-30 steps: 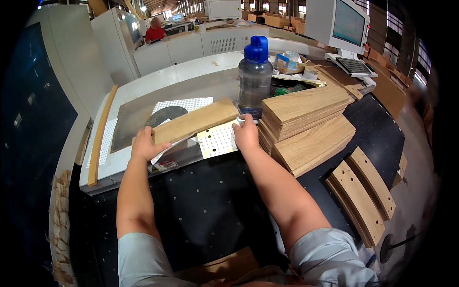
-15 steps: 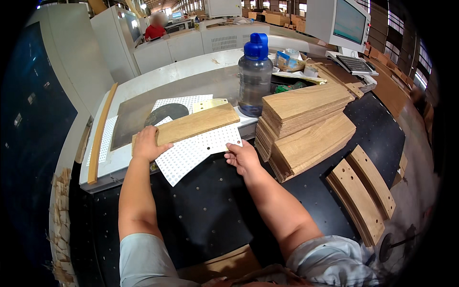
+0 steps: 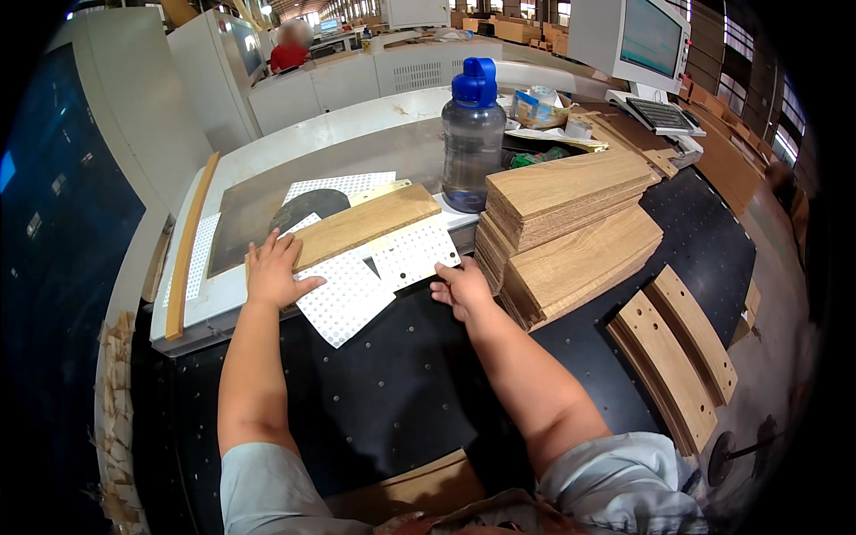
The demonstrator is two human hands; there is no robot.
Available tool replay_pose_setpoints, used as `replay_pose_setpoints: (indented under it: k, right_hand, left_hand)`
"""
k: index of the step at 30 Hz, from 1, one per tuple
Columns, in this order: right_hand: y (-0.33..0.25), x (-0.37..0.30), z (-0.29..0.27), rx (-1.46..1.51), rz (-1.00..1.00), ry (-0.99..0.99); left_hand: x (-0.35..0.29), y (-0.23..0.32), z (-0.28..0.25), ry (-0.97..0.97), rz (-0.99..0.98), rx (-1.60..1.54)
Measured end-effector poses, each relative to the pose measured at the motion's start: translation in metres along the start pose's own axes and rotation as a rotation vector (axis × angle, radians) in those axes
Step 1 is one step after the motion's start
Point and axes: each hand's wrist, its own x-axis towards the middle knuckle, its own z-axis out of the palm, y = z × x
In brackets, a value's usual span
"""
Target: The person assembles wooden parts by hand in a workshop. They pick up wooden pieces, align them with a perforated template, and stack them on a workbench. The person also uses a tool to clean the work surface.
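Note:
My left hand [image 3: 273, 273] lies with spread fingers on the left end of a flat wooden board [image 3: 370, 225]. Its thumb stretches over a white dotted sheet [image 3: 343, 301] that sticks out from under the board. With thumb on top, my right hand [image 3: 464, 287] pinches the near right corner of a smaller dotted piece [image 3: 415, 253] with dark holes along its edge. That piece slants out from beneath the board, and its far part is hidden there. Beyond the board are a dark round disc [image 3: 312, 205] and another dotted sheet [image 3: 379, 179].
A blue-capped water bottle [image 3: 473, 143] stands behind the stacked wooden boards [image 3: 580, 241] on my right. Curved wooden pieces with holes [image 3: 664, 361] lie at the black table's right edge. A wooden strip [image 3: 190, 254] lies at left. A monitor [image 3: 649, 40] and keyboard [image 3: 660, 114] stand far right.
The smaller dotted piece has turned and shifted right with my right hand, and a gap shows between it and the larger sheet. My left hand's fingers have spread on the board.

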Motion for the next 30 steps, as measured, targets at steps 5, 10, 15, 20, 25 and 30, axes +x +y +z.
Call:
replay_pose_setpoints:
  k: [5, 10, 15, 20, 25, 30]
  right_hand:
    - [0.019, -0.063, -0.018, 0.095, 0.061, -0.036]
    - [0.035, -0.147, -0.055, -0.016, 0.168, -0.176]
    - [0.058, -0.227, -0.093, -0.190, 0.022, -0.508]
    - [0.061, -0.267, -0.104, -0.488, -0.129, -0.456]
    - [0.008, -0.237, -0.065, -0.830, -0.635, -0.553]
    - [-0.058, -0.134, 0.047, -1.029, -1.201, -0.499]
  left_hand:
    - [-0.023, 0.002, -0.006, 0.104, 0.051, -0.030]
    - [-0.046, 0.009, 0.001, 0.079, 0.035, -0.084]
    - [-0.068, 0.008, 0.024, 0.456, -0.008, -0.355]
    - [-0.084, 0.011, 0.057, 0.653, -0.434, -0.848]
    - [-0.085, 0.029, 0.039, 0.062, -0.835, -1.849]
    - [-0.094, 0.052, 0.024, 0.000, -0.797, -1.893]
